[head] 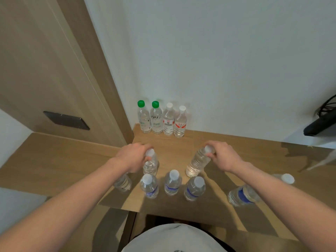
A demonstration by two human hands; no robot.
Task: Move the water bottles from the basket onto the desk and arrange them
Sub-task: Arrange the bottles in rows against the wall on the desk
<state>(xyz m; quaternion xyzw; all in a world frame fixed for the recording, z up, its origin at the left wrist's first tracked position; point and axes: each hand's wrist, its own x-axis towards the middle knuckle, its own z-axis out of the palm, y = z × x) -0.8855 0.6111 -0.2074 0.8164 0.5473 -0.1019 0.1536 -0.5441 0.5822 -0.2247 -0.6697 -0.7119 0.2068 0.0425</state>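
Observation:
My left hand (135, 155) grips the neck of a clear white-capped bottle (150, 165) standing on the wooden desk (227, 148). My right hand (222, 157) holds another clear bottle (197, 163) by its cap, tilted left with its base on the desk. Three blue-labelled bottles (172, 182) stand in a row in front of them. One more bottle (123, 182) is partly hidden under my left forearm, and another blue-labelled bottle (242, 195) stands under my right forearm. At the wall stand two green-capped bottles (151, 118) and two red-labelled ones (174, 121). No basket is in view.
A wooden door panel (54, 70) with a dark plate rises at the left. A lower wooden ledge (45, 160) adjoins the desk's left side. A black device (321, 124) with cables sits at the far right. The desk's front edge is just below the bottle row.

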